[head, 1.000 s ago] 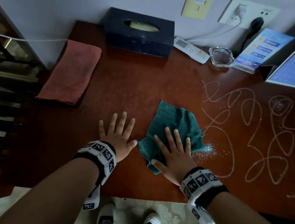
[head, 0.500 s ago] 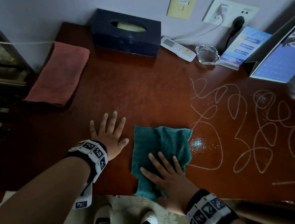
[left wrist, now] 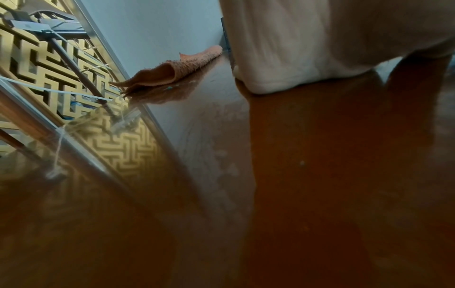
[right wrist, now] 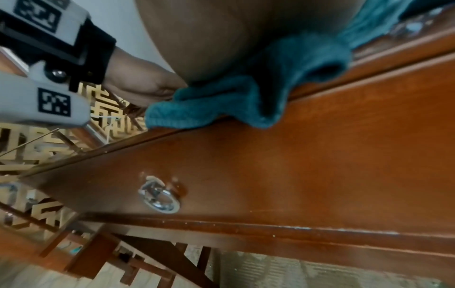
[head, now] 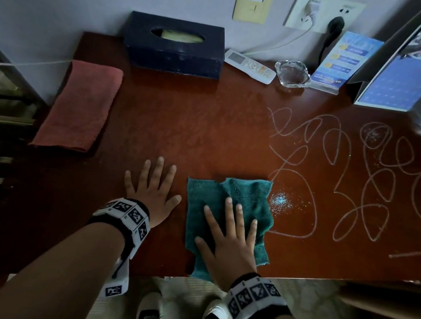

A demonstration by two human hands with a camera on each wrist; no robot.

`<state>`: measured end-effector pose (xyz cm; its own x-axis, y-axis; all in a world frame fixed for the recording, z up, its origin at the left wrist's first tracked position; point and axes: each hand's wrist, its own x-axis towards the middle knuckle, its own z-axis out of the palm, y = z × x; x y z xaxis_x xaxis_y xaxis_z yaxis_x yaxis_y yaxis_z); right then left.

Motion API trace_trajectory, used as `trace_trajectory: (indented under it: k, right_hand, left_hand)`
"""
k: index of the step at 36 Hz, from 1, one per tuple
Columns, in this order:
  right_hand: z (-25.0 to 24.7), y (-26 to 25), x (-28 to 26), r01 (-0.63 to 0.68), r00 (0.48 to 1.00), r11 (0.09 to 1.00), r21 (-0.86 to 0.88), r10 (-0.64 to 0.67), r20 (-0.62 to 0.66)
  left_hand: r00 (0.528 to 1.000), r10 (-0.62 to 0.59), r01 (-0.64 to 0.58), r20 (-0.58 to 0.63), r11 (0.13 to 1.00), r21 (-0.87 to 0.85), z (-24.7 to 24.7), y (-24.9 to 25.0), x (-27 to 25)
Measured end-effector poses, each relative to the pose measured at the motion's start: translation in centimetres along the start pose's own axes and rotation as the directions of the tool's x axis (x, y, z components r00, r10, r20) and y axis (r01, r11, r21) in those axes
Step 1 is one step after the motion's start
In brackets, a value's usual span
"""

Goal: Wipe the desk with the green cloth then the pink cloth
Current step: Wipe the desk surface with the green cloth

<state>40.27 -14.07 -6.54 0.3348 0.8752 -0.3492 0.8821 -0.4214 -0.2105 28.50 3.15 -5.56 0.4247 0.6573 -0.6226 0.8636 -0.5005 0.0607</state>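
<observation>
The green cloth (head: 228, 201) lies flat on the brown desk (head: 193, 136) at its near edge, one corner hanging over the edge (right wrist: 221, 105). My right hand (head: 229, 230) presses on it with straight, spread fingers. My left hand (head: 151, 191) rests flat on bare wood just left of the cloth, fingers spread. The folded pink cloth (head: 78, 106) lies at the desk's far left, also seen low across the wood as the pink cloth (left wrist: 172, 72). White scribbled lines (head: 361, 177) and a patch of pale powder (head: 279, 201) mark the desk to the right of the green cloth.
Along the wall stand a dark tissue box (head: 175, 45), a white remote (head: 250, 66), a glass ashtray (head: 291, 72), a blue leaflet stand (head: 346, 62) and a calendar (head: 410, 78). A drawer with a ring pull (right wrist: 160, 196) sits under the desk edge.
My right hand has dragged the green cloth back toward the near edge, then shifted slightly right; the cloth now lies spread out, one corner over the edge. The left hand has stayed put.
</observation>
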Motion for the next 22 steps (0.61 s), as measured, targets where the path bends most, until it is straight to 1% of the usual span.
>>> trace_trajectory:
  k: [2,5,9,11,13,15,16,18,22]
  right_hand:
    - [-0.1,0.6,-0.2,0.022,0.999,0.999,-0.03,-0.023,-0.027]
    - [-0.7,1.9,-0.7,0.043,0.998,0.996,-0.075,-0.039,0.049]
    - [-1.5,4.4,-1.2,0.131,0.987,0.979,-0.155,-0.115,0.11]
    - [-1.7,5.5,-1.3,0.163,0.978,0.974,-0.158,-0.139,0.154]
    - [-1.9,6.2,-1.4,0.193,0.971,0.972,-0.137,-0.17,0.167]
    - [-1.9,6.4,-1.3,0.207,0.973,0.975,-0.083,-0.196,0.123]
    - [-1.9,6.3,-1.4,0.182,0.98,0.982,-0.054,-0.176,0.097]
    - [-2.2,5.7,-1.5,0.095,0.993,0.995,-0.026,-0.093,0.068]
    - [-2.0,4.4,-1.3,-0.052,0.997,0.999,0.005,0.051,0.059]
  left_hand:
    - [1.0,-0.005,0.005,-0.005,1.0,-0.002,0.0,0.0,0.0]
    - [1.0,-0.005,0.005,0.002,1.0,-0.006,-0.1,0.0,0.1]
    - [1.0,-0.001,0.001,0.022,1.0,-0.006,-0.2,-0.1,0.0]
    - [1.0,0.0,0.0,0.026,1.0,-0.005,-0.2,-0.1,0.0]
    - [1.0,-0.002,0.002,0.027,1.0,0.001,-0.3,0.0,-0.1]
    - [1.0,-0.006,0.006,0.028,1.0,0.002,-0.3,0.1,-0.2]
    - [1.0,-0.01,0.01,0.027,1.0,0.004,-0.4,0.1,-0.2]
    - [1.0,-0.016,0.016,0.025,1.0,0.009,-0.4,0.2,-0.2]
    - [1.0,-0.021,0.021,0.011,1.0,0.011,-0.4,0.1,-0.2]
